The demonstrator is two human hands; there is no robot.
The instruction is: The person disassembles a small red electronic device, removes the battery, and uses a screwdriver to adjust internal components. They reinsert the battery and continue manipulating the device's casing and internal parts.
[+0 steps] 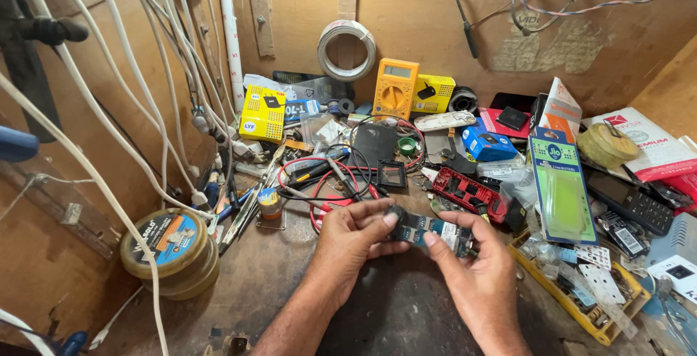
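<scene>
Centrally, both hands pinch a small circuit board [430, 230] above the bench [392, 305], left hand [353, 236] gripping its 9 o'clock end, right hand [475, 262] its 3 o'clock end; it looks light, stiff, fragile, best held by the edges.

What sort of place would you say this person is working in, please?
Probably a small phone or electronics repair bench: both hands hold a bare circuit board, a yellow multimeter leans on the wooden back wall, and a red phone frame lies nearby.

Two bare forearms in view, no sleeves, no watch, no rings; left hand [350, 240] and right hand [475, 272] ungloved, short nails.
</scene>
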